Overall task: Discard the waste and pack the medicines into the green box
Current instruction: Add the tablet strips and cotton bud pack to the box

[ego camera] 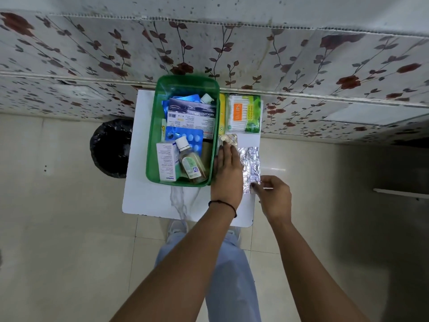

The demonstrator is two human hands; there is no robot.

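Note:
The green box (183,82) stands on a small white table (148,196), holding a dressing packet, blue tablet strips, a white carton and a small bottle (189,162). My left hand (227,168) lies flat just right of the box, fingertips on a gold tablet strip (228,138). A crumpled silver foil strip (250,166) lies to its right. My right hand (274,196) pinches that foil strip's near end between thumb and fingers. A cotton bud pack (245,113) and a yellow item (222,112) rest at the table's far right.
A bin lined with a black bag (111,147) stands on the floor left of the table. A floral-papered wall (232,49) runs right behind the table. My legs and shoes are below the table's near edge.

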